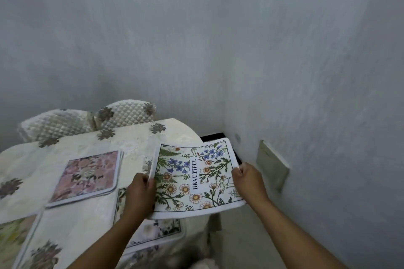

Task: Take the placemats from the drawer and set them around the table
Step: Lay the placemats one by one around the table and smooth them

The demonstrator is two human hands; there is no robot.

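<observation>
A floral placemat (pixel 196 179) printed with blue and orange flowers and the word BEAUTIFUL hangs above the right end of the table (pixel 91 214). My left hand (pixel 140 194) grips its left edge and my right hand (pixel 248 179) pinches its right edge. A small stack of pink floral placemats (pixel 87 178) lies on the cream tablecloth to the left. Another placemat (pixel 153 233) lies on the table under the held one, partly hidden by my left arm. A yellowish placemat (pixel 13 238) shows at the lower left edge.
Two quilted chair backs (pixel 87 122) stand behind the table against the grey wall. A second wall (pixel 317 94) closes in on the right, with a pale panel (pixel 272 165) low on it. A narrow strip of floor (pixel 236 236) lies between table and wall.
</observation>
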